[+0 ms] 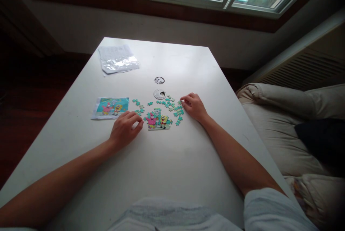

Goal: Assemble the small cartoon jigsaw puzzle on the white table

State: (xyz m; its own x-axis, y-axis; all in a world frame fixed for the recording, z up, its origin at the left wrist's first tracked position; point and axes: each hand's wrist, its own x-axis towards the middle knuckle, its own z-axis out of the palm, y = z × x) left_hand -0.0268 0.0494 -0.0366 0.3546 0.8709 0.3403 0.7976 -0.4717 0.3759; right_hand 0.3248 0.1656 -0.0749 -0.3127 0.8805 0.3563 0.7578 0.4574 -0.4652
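From the head view, shows the left hand (pixel 126 129) and the right hand (pixel 194 107) well apart over a white desk (pixel 172 173), with a partly assembled puzzle (pixel 158 121) between. Lies just right of the left hand, but left and to the near side of the right, so sits closer to the left. Has a straight near edge running left to right; cannot judge the longer axis. On the left, curls with thumb close to forefinger; cannot tell if holding anything. On the right, bends fingertips to loose pieces (pixel 178 108); cannot tell if pinching one. Farther left, includes a smaller group of pieces (pixel 138 104) beside a picture packet (pixel 113 107).
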